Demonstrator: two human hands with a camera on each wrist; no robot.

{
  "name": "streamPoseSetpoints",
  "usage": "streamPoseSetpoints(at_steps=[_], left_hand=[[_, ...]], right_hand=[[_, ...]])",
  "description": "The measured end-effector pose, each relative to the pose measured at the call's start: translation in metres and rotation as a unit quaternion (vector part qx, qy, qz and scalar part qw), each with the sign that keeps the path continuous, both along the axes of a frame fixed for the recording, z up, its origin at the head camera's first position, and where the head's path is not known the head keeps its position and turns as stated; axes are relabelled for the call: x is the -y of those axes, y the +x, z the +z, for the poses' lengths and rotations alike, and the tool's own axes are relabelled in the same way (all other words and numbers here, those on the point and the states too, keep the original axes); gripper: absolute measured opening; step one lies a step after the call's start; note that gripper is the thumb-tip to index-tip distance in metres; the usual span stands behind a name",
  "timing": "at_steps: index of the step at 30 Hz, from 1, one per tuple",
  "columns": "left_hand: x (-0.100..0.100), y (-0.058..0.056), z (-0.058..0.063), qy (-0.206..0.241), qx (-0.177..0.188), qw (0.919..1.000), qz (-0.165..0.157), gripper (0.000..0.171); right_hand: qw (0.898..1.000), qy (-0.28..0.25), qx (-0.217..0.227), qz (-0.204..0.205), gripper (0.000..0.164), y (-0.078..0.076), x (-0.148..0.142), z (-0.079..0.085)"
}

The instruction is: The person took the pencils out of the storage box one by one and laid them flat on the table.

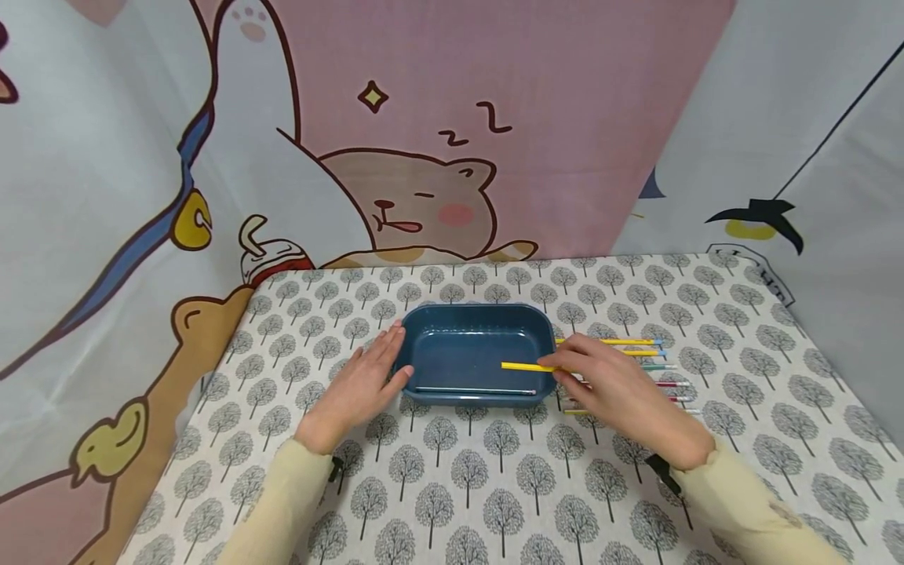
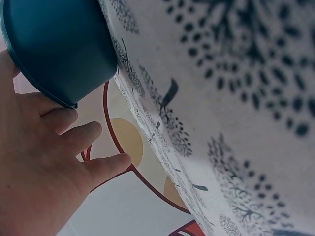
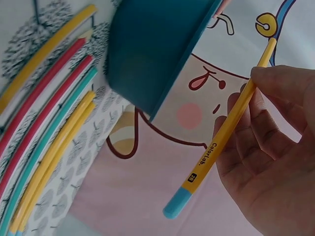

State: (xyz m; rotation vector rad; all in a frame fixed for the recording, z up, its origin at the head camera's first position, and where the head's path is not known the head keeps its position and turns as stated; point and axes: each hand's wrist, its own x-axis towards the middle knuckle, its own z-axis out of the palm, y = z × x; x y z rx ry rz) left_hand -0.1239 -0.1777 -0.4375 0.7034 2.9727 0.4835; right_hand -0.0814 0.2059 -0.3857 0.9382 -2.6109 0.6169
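A blue rectangular dish stands on the patterned cloth, with one pencil lying inside along its near wall. My left hand touches the dish's left rim, its fingers fairly straight; the left wrist view shows the fingertips by that edge. My right hand pinches a yellow pencil with a light blue end between thumb and fingers. The pencil's other end reaches over the right part of the dish. Beside the dish on the right lie several pencils, among them a red pencil and a green pencil.
The table is covered by a white cloth with a tree print. Behind it hangs a cartoon-printed curtain, which also runs along the left side. The loose pencils lie roughly parallel beneath and beyond my right hand.
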Motion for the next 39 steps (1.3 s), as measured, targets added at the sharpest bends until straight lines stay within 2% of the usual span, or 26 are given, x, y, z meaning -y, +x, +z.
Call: streamPoseSetpoints(at_steps=[11,20,26,39], left_hand=[[0.0,-0.003,0.001,0.0,-0.016,0.9999,-0.004,0.073],[0.001,-0.001,0.001,0.002,-0.007,1.0,0.004,0.07],[0.0,0.001,-0.001,0.005,-0.012,0.9999,0.004,0.071],[0.0,0.0,-0.004,0.009,-0.017,0.9998,0.001,0.07]], right_hand=[[1.0,0.012,-0.024,-0.006,0.033,0.01,-0.02,-0.006],[1.0,0.02,-0.009,-0.019,0.027,0.018,-0.034,-0.014],[1.0,0.019,-0.011,-0.018,0.033,0.023,-0.045,-0.022],[0.999,0.029,-0.002,-0.019,0.033,0.031,-0.061,-0.037]])
